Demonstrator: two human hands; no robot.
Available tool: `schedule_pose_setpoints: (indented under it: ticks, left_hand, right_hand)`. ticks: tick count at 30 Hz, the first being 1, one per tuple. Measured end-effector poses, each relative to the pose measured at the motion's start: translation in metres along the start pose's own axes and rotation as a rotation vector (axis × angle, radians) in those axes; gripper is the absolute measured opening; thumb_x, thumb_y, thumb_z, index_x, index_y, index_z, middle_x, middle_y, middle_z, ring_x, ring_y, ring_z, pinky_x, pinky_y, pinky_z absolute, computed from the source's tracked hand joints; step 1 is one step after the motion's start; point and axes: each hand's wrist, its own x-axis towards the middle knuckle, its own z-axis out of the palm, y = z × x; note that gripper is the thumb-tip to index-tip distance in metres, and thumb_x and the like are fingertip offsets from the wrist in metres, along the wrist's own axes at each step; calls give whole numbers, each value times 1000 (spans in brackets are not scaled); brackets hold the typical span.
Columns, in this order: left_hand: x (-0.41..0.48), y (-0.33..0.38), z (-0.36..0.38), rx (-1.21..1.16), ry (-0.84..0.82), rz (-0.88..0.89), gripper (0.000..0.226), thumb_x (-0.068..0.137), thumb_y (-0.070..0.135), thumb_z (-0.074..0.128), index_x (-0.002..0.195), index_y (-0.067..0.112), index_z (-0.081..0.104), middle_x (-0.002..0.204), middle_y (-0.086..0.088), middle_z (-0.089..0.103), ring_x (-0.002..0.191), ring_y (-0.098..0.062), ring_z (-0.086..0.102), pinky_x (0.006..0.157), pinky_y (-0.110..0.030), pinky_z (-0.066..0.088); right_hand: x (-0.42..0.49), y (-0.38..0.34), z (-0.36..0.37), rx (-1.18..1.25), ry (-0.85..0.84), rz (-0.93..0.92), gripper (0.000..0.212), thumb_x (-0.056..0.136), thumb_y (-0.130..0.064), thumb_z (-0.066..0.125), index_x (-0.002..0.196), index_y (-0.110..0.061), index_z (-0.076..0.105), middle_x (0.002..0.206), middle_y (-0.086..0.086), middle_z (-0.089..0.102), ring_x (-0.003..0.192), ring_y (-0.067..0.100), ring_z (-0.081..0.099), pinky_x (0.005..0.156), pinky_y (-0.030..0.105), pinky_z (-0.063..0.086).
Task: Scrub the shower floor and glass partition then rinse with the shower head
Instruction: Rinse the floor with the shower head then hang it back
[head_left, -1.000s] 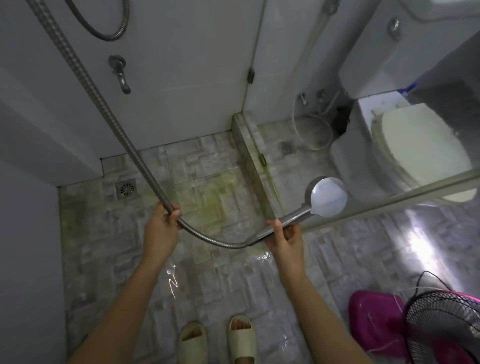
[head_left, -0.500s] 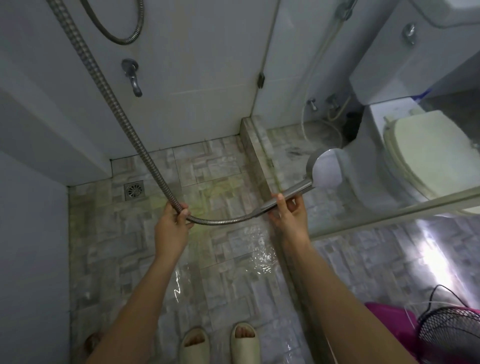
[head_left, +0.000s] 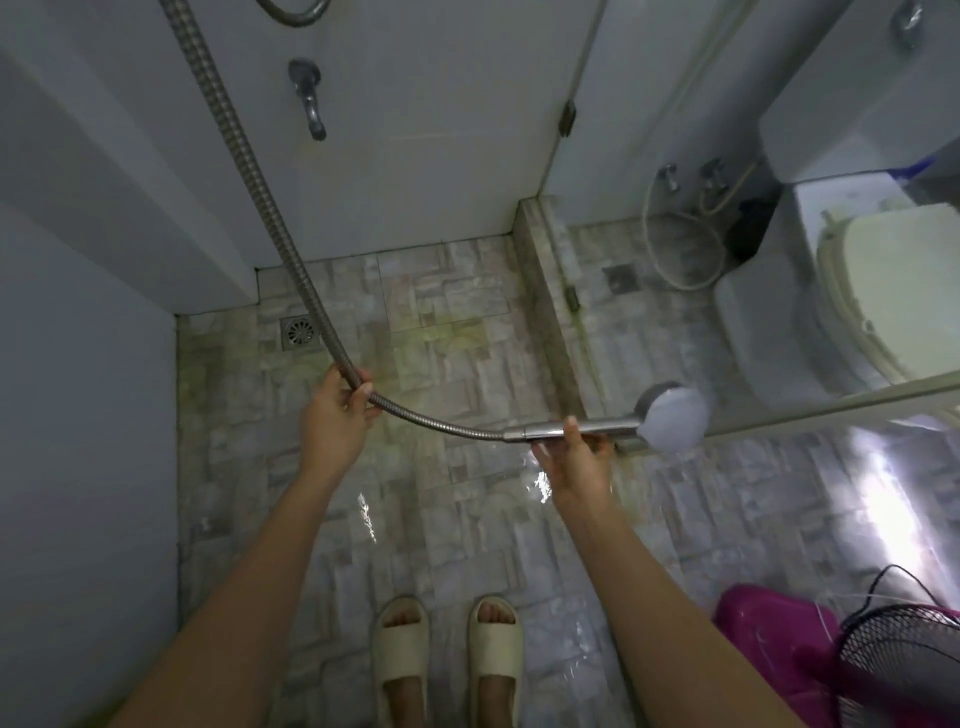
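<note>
My right hand (head_left: 574, 457) grips the chrome handle of the shower head (head_left: 672, 418), whose round face points right toward the glass partition (head_left: 831, 405). My left hand (head_left: 335, 410) holds the ribbed metal hose (head_left: 249, 156) where it bends, and the hose runs up to the top left. Below lies the stone-patterned shower floor (head_left: 441, 338), wet and glossy near my hands, with greenish staining toward the back.
A square floor drain (head_left: 298, 332) sits at the back left. A wall tap (head_left: 309, 98) sticks out above. A low tiled curb (head_left: 545, 301) divides the shower from the toilet (head_left: 883, 291). A pink basin (head_left: 769, 639) and black fan grille (head_left: 904, 660) stand at the bottom right. My slippered feet (head_left: 447, 649) stand below.
The shower head has swung lower and to the right with my right hand, now lying nearly level. My left hand still holds the hose bend, and the view has tilted slightly.
</note>
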Motion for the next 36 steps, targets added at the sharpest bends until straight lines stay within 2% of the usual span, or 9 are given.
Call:
schedule_pose_setpoints:
  ticks: [6,11,15,19,20,24,28,32,36]
  left_hand:
    - [-3,-15,-39,-1,-56,-20,20,101,4,52,98,23,56,90,-5,65,59,0,71,54,-12,53]
    - [-6,-20,-64,37,-88,-15,26,100,5,55,91,30,57,96,-11,67,74,-14,71,74,-32,62]
    - [-11,-24,-94,56,-74,-45,29,100,7,56,91,34,59,97,-14,69,78,-24,73,81,-42,60]
    - [-17,-26,-123,65,-39,-70,13,100,5,55,101,17,58,91,-8,66,70,-11,69,59,-13,55]
    - [-19,-27,-131,66,-23,-69,11,100,5,55,103,14,58,89,-6,66,67,-6,69,57,-11,53]
    - [-32,-38,-172,88,31,-67,13,100,7,56,101,19,59,92,-6,68,70,-9,70,60,-12,55]
    - [-42,-45,-205,140,64,-49,15,99,9,58,97,24,60,91,-4,70,63,-3,72,63,-13,56]
    - [-51,-51,-242,188,106,-54,7,99,10,59,100,17,60,92,-9,71,62,-2,71,60,-11,54]
    - [-55,-54,-273,218,154,-50,6,100,7,57,103,9,60,98,-16,72,66,-6,71,58,-10,52]
  right_hand:
    - [-19,65,-23,205,108,241,31,95,-11,57,123,-12,45,95,10,63,82,22,66,67,43,59]
    - [-37,103,-24,178,151,344,34,93,-14,60,126,-8,50,98,11,63,91,23,63,60,38,60]
    - [-49,127,-24,141,179,444,19,91,-19,64,102,-5,58,85,6,70,90,21,63,81,38,56]
    - [-51,159,-24,156,-39,682,68,55,-81,68,103,-37,51,99,-16,68,117,9,52,111,29,36]
    - [-54,163,-20,147,-22,674,67,55,-82,66,103,-38,51,101,-17,67,119,8,51,112,28,34]
    - [-79,165,2,112,105,635,19,91,-21,65,86,-4,61,87,7,70,104,25,62,104,36,45]
    - [-92,177,19,59,18,653,10,91,-11,63,86,-3,60,70,11,73,99,27,63,80,45,55]
    - [-106,195,42,-9,-6,681,8,91,-8,61,89,-2,58,89,13,68,106,28,60,80,42,53]
    - [-120,218,59,-22,-62,704,8,92,-6,59,87,0,57,67,16,71,77,31,68,56,45,57]
